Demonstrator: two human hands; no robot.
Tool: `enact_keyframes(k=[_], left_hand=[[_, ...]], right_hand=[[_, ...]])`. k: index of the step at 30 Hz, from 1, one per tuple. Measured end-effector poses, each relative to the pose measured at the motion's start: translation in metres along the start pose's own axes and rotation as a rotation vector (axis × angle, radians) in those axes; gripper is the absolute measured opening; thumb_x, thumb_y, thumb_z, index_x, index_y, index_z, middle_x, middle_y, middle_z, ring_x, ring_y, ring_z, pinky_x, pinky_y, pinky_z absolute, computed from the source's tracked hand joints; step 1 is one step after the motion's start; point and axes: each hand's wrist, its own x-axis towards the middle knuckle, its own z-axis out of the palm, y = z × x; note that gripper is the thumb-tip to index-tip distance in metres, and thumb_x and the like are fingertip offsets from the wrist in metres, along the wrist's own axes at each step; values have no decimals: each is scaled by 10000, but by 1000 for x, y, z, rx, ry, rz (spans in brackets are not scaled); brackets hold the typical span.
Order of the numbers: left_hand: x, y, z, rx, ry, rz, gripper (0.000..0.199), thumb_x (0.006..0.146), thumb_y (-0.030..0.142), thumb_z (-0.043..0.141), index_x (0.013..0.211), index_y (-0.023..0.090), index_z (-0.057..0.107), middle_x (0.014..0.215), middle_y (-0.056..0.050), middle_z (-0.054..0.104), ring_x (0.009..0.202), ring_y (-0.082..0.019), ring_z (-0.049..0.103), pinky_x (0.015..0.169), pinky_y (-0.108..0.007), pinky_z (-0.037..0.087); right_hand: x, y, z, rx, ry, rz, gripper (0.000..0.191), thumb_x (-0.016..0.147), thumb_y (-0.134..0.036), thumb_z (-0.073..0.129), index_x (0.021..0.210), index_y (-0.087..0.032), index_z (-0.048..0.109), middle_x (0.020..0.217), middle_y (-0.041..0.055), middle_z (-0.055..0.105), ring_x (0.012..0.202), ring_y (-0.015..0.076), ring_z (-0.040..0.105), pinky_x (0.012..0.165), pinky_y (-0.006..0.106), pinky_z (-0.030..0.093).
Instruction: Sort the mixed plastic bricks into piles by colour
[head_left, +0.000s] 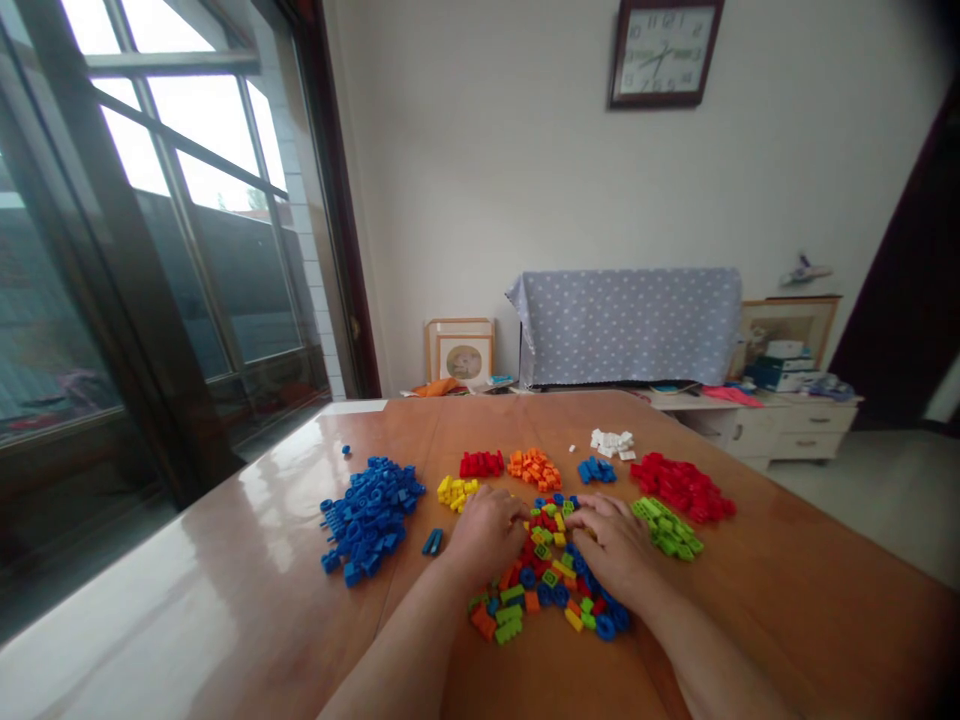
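In the head view, much of the lot lies grouped by colour on the brown wooden desk [247,590]: a large heap of blue plastic pieces [373,512], yellow bricks [456,492], a row of small red bricks [481,464], orange bricks [534,468], a small blue cluster [597,470], white bricks [612,443], a large red heap [681,487] and lime-green bricks [667,528]. Ungrouped is the mixed multicoloured pile of plastic bricks [551,578], in the middle near the person, where red, orange, yellow, green and blue lie jumbled; by its size against the groups, I judge the smaller share remains mixed. A lone blue piece [346,450] and a lone white piece [572,448] sit apart. The left hand [486,532] is over the pile's left side, fingers bent; the right hand [616,545] is over its right side, fingers loosely spread. Whether either grips a brick I cannot tell, since the fingertips blend into the pile. The hands and wrists hide part of it, the forearms are cut off below, and individual bricks in the heaps are too blurred to count.
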Motion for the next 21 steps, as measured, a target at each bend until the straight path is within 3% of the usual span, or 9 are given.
enact_keyframes(k=[4,9,15,21], left_hand=[[3,-9,-4,0,83,-51,251,816,126,520,892,225,739,909,-41,714,911,-203,610,826,-309,428],[3,-26,-18,23,235,-218,300,831,127,520,1052,214,703,1008,-60,724,950,-218,623,814,-317,434],[3,-39,-28,8,378,-379,273,869,157,510,1089,202,666,996,-65,714,947,-210,629,785,-300,445],[4,-40,-24,21,352,-355,265,847,162,540,1069,213,676,964,-58,716,935,-214,633,770,-294,444]], right_hand=[[2,-1,-2,-4,26,12,269,869,-296,513,953,-328,767,1289,7,663,1261,278,504,1009,450,360],[2,-8,-17,70,59,-41,295,878,-285,488,1025,-298,744,1261,29,675,1229,267,540,1014,419,379],[23,-4,-42,321,-120,-64,298,892,-330,482,1041,-241,724,1055,49,726,970,222,653,813,306,468],[66,11,-33,296,-334,-25,132,746,-208,586,766,-185,714,728,6,714,671,158,604,598,233,386]])
